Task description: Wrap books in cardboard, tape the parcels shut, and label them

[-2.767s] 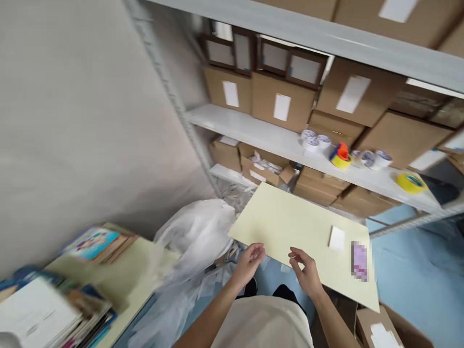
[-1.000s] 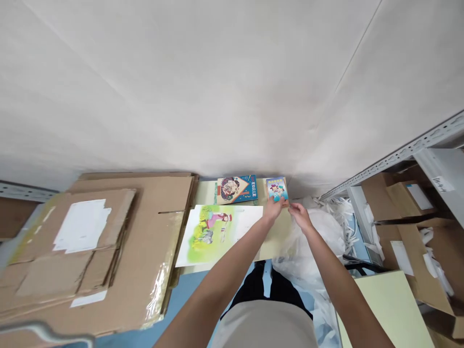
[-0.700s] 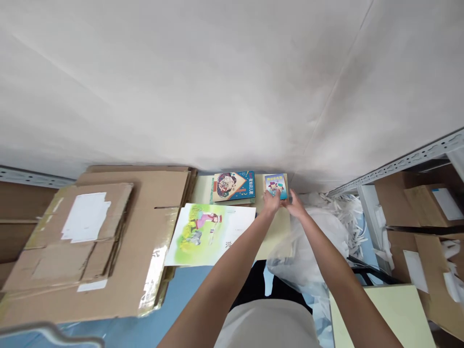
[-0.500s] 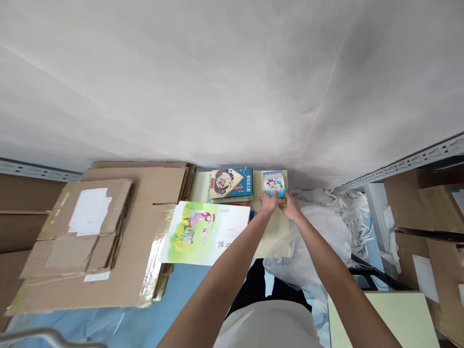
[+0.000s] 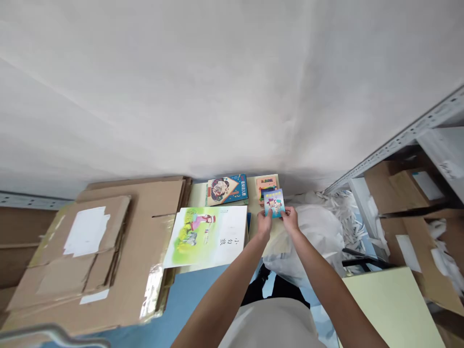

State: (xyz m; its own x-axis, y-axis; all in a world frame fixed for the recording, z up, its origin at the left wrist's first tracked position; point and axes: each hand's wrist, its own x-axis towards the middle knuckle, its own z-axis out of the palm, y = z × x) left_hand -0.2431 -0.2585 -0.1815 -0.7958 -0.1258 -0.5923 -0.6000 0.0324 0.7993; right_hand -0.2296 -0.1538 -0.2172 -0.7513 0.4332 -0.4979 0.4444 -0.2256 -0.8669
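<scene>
Compared with half a second ago, the small blue book [image 5: 274, 202] is drawn nearer to the body, and an orange book [image 5: 265, 183] is partly uncovered behind it. The blue book is pinched near its lower left corner by the left hand [image 5: 264, 223] and near its lower right corner by the right hand [image 5: 290, 220]; the fingers beneath are hidden. Whether it is fully clear of the orange book cannot be told.

To the left, a patterned book [image 5: 227, 189] is laid by the wall [image 5: 217, 96], with a large picture book [image 5: 208, 235] in front. Flattened cardboard [image 5: 145, 246] is stacked farther left. At the right, a plastic bag [image 5: 321, 232] is seen beside the table [image 5: 251, 186].
</scene>
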